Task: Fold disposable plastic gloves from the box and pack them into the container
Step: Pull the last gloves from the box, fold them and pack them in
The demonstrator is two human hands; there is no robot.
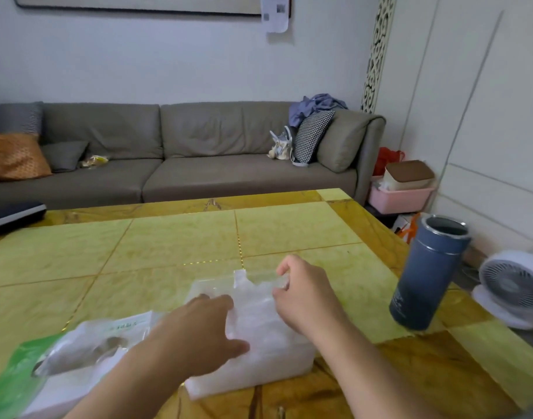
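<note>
We see the container, a clear plastic tub, near the front edge of the table, packed with folded gloves. Left hand lies flat on the gloves, fingers straight, pressing down, gripping nothing. Right hand is at the container's far right corner, fingers curled, pinching thin plastic there; we can't tell whether that's a glove or the rim. Glove box, green and white with an oval opening on top, sits just left of the container, partly under the left forearm. Blue flask stands open, well right of the container, by the table's right edge.
</note>
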